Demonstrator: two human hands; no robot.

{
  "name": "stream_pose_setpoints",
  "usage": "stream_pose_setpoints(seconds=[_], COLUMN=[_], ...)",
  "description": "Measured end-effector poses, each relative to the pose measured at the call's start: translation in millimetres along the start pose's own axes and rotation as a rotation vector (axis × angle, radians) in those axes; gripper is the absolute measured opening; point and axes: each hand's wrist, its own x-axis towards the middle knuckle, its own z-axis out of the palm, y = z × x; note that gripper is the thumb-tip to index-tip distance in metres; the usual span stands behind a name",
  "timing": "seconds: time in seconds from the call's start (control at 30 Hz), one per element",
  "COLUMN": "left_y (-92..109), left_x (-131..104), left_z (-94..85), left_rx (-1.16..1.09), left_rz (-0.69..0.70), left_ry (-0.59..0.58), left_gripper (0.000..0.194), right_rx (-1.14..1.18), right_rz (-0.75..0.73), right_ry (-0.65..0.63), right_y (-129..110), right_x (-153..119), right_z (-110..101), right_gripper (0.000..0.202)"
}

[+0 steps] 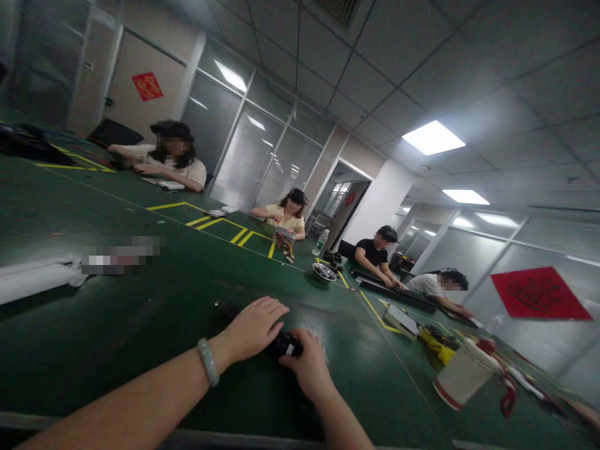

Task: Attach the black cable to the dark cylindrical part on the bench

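Note:
A dark, elongated object (282, 345) lies on the green table (178, 350) in front of me. It has a small light patch near its right end. My left hand (253, 328), with a pale bangle on the wrist, rests over its middle, fingers stretched and close together on top. At the right end, my right hand (307, 362) grips it with thumb and fingers curled round. The object's left part shows dimly beyond my left hand; the middle is covered.
A metal bowl (324, 272), a plastic bottle (320, 242) and a wired device (284, 240) stand ahead. To the right are a white box (400, 320) and a white cylindrical container (464, 375). Several people sit across the table. A white packet (40, 278) lies left.

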Motion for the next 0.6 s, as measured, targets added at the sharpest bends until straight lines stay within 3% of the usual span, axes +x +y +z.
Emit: stream_pose_setpoints(seconds=[0.13,0.33,0.43,0.53,0.6], left_y=[-9,-29,-36,-38,-36], left_x=[-4,-8,-9,-9,-8], left_z=[5.1,7.6,8.9,10.9,11.9], left_rx=[-0.037,-0.006,0.006,0.021,0.028], left_rz=[-0.074,-0.165,-0.19,-0.186,-0.156], left_ry=[-0.077,-0.132,-0.155,-0.189,-0.2], left_gripper=[0.035,0.052,0.056,0.062,0.06], right_rx=[0.035,-0.03,0.002,0.119,0.156], right_rz=[-0.041,-0.04,-0.08,-0.081,-0.047], right_ry=[-0.027,-0.045,-0.099,-0.076,-0.075], right_y=[-16,-37,-37,-22,-8], right_x=[37,70,73,68,58], right_z=[24,45,36,9,-13], right_gripper=[0.044,0.039,0.046,0.064,0.055])
